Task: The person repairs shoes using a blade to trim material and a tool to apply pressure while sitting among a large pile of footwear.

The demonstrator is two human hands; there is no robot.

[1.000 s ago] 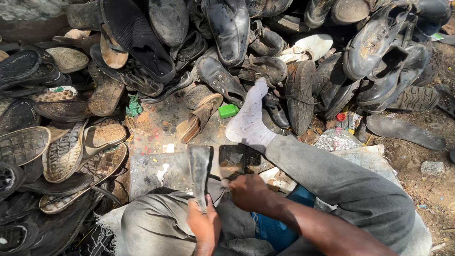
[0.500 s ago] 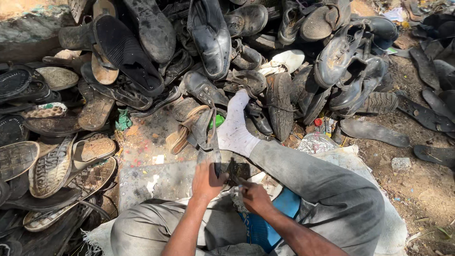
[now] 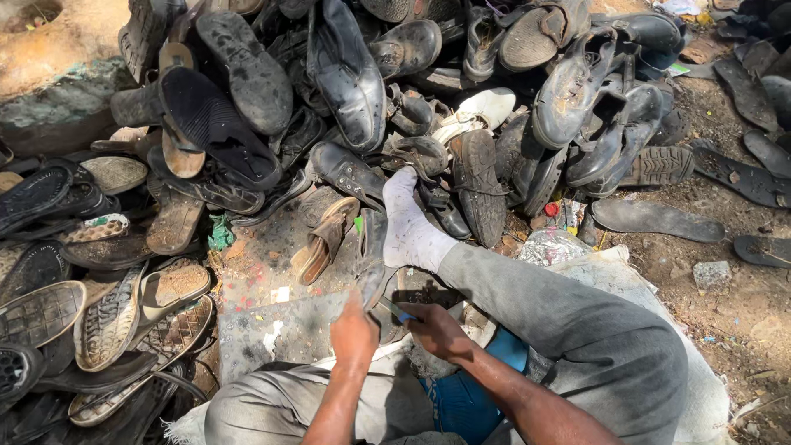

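Left hand (image 3: pixel 354 331) fingers clenched around dark shoe sole (image 3: pixel 372 259) standing upright beside white-socked foot (image 3: pixel 410 224), right hand (image 3: pixel 435 330) gripping small blue-handled tool (image 3: pixel 402 316) at sole's base, shoe pile (image 3: pixel 346 91) beyond

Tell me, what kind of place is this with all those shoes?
Probably an outdoor shoe-mending or shoe-scrap spot. A big heap of worn shoes and loose soles lies on bare dirt ground, and the person's left hand holds a dark shoe piece.
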